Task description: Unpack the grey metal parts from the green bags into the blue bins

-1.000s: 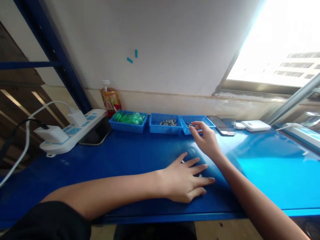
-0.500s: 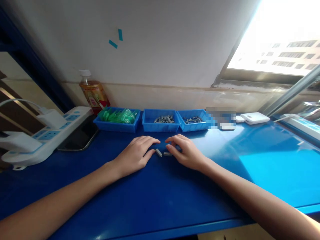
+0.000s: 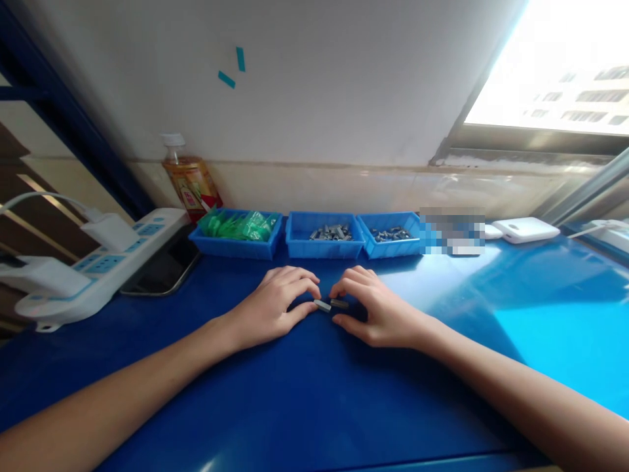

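Two small metal pieces lie between my hands on the blue table [image 3: 295, 387]. My left hand [image 3: 280, 301] has its thumb and index fingertips close together at the near end of the lighter metal piece [image 3: 322, 306], pinching it. The darker metal piece [image 3: 339, 303] is beside my right hand [image 3: 376, 305], whose thumb and fingers are spread around it, the thumb apart from it. Behind my hands, the middle blue bin [image 3: 324, 249] and the right blue bin [image 3: 393, 248] hold many small metal parts.
The left blue bin [image 3: 236, 248] holds green plastic bags. Behind it stands a drink bottle [image 3: 189, 180]. A black phone [image 3: 162, 265] and a white power strip [image 3: 63, 305] lie at the left. A white device [image 3: 525, 229] rests at the back right.
My left fingertips have closed on the lighter metal piece, which has turned flatter. My right thumb has moved nearer to me, away from the darker piece. The view has shifted slightly.
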A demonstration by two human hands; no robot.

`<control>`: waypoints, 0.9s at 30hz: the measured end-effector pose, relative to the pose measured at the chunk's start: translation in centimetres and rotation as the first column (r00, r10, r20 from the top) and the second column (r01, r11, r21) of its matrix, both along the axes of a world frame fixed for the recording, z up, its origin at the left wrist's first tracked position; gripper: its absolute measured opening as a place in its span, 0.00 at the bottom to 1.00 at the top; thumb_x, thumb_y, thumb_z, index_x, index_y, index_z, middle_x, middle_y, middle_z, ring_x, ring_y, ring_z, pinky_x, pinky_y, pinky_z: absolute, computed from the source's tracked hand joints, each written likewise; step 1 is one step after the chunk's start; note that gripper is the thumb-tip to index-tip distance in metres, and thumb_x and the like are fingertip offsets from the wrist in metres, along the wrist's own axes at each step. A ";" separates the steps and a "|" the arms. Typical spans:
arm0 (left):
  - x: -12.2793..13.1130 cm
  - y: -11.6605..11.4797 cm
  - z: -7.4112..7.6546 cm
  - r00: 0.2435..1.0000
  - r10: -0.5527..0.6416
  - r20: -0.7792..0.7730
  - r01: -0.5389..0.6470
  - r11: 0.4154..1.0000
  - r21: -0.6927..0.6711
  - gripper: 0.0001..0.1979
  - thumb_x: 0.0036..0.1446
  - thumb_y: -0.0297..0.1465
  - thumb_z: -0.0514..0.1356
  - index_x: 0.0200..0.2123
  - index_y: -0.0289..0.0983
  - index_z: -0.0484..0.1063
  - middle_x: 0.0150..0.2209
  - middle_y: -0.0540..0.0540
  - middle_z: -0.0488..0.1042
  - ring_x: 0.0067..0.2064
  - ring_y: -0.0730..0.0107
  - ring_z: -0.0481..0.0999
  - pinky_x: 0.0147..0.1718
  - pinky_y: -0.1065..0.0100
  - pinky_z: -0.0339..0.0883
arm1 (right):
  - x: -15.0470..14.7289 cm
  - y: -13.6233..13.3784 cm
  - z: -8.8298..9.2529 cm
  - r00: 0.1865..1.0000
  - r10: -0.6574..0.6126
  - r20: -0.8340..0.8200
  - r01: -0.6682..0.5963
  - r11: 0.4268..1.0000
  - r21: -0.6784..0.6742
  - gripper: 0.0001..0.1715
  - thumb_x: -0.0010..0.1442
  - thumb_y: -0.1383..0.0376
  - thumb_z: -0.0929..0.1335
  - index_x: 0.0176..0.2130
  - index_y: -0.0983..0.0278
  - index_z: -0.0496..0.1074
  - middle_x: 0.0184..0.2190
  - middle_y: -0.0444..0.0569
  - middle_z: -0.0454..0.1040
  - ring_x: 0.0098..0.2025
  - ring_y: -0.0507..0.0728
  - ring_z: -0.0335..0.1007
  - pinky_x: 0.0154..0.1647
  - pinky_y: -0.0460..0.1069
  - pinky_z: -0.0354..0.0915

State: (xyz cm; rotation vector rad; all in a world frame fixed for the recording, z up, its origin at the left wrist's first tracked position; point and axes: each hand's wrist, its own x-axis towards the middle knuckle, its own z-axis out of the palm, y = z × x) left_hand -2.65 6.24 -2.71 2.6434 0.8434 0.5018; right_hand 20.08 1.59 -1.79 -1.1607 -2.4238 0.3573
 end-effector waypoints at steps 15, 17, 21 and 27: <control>0.7 -0.7 0.3 0.995 0.098 -0.010 -0.098 0.995 0.020 0.07 0.61 0.38 0.55 0.39 0.42 0.69 0.46 0.48 0.70 0.50 0.63 0.67 0.50 0.58 0.56 | -0.4 0.3 -0.7 0.995 -0.098 -0.029 0.099 0.994 0.047 0.04 0.58 0.67 0.67 0.38 0.62 0.70 0.34 0.49 0.70 0.39 0.57 0.62 0.40 0.52 0.61; 0.9 -1.0 0.5 0.994 0.104 -0.018 -0.103 0.994 0.034 0.07 0.61 0.38 0.55 0.38 0.42 0.69 0.45 0.48 0.71 0.49 0.63 0.67 0.50 0.58 0.57 | -0.3 0.2 -0.8 0.995 -0.097 -0.033 0.098 0.993 0.058 0.04 0.59 0.67 0.68 0.37 0.62 0.70 0.34 0.49 0.70 0.39 0.57 0.62 0.40 0.52 0.61; 1.1 -1.1 0.8 0.995 0.103 -0.018 -0.102 0.994 0.050 0.07 0.60 0.38 0.56 0.37 0.41 0.69 0.44 0.48 0.71 0.48 0.62 0.68 0.48 0.59 0.58 | -0.4 0.1 -0.8 0.995 -0.087 -0.039 0.090 0.993 0.074 0.03 0.58 0.67 0.68 0.36 0.63 0.70 0.34 0.49 0.70 0.39 0.57 0.62 0.40 0.52 0.61; 1.1 -0.7 0.7 0.997 0.080 -0.015 -0.079 0.995 0.058 0.08 0.60 0.38 0.56 0.37 0.41 0.69 0.44 0.47 0.71 0.48 0.62 0.67 0.48 0.59 0.59 | -0.5 0.2 -0.7 0.995 -0.085 -0.045 0.088 0.993 0.082 0.03 0.57 0.66 0.69 0.34 0.63 0.70 0.33 0.48 0.70 0.38 0.56 0.62 0.39 0.52 0.61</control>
